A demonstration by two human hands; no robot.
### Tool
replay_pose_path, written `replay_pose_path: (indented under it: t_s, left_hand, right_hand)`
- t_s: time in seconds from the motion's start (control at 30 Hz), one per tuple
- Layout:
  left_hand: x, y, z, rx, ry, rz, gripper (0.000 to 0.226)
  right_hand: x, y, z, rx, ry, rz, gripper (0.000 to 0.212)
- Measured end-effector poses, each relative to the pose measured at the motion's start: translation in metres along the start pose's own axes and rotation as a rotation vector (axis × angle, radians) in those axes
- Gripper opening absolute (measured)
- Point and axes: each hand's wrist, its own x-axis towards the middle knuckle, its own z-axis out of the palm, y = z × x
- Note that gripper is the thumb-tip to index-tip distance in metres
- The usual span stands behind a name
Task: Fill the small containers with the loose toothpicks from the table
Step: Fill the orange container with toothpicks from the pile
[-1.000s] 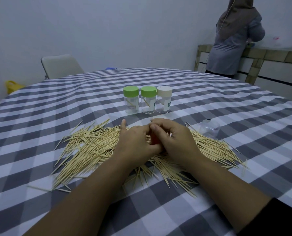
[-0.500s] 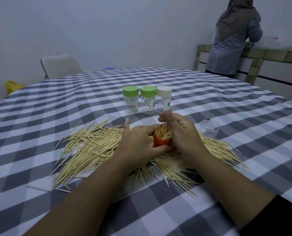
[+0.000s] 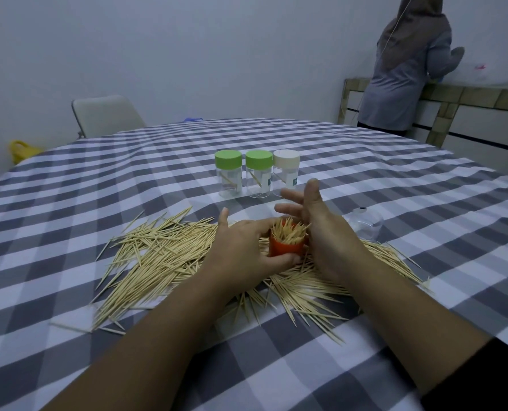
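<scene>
Head view: an orange cup [image 3: 286, 249], packed with upright toothpicks [image 3: 286, 232], is stood on the checked tablecloth [image 3: 68, 203] in the middle of the loose toothpick pile [image 3: 163, 259]. The cup is gripped by the left hand [image 3: 243, 250], with fingers and thumb curled round its side from the 9 o'clock direction. The right hand [image 3: 321, 232] is held against the cup at 3 o'clock with its fingers spread straight and nothing clamped. Three capped jars [image 3: 258, 176], two with green lids and one with a white lid, are lined up at 12 o'clock, each holding only a few sticks. A clear lid or cup [image 3: 365, 226] lies at 2 o'clock; which it is cannot be told.

The step in hand is judged to be filling and settling the orange cup. For the next move, a fresh bunch should be gathered from the pile, aligned lengthwise and lowered in vertically, while the cup is kept steady.
</scene>
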Motion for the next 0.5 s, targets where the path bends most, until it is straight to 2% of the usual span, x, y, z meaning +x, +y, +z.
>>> replay_pose_path:
  t_s: [0.17,0.2,0.33,0.5]
  left_hand:
    - [-0.0013,0.0009,0.0003,0.007,-0.016,0.004,0.066]
    - [-0.0013,0.0003,0.0005,0.003,-0.014,0.000,0.066]
    - [-0.0008,-0.0008,0.0002,-0.003,0.007,-0.026,0.060]
    - [-0.0007,0.0010,-0.0005,-0.003,0.019,-0.030,0.058]
  right_hand:
    - [-0.0008,0.0036,0.0003,-0.134,-0.010,0.026,0.058]
    - [-0.0003,0.0043,-0.0007,-0.124,-0.018,0.017,0.061]
    - [0.0017,0.0032,-0.0039,-0.047,-0.041,-0.032,0.094]
    - [-0.0021,-0.0014,0.0001,-0.174,0.030,-0.050,0.069]
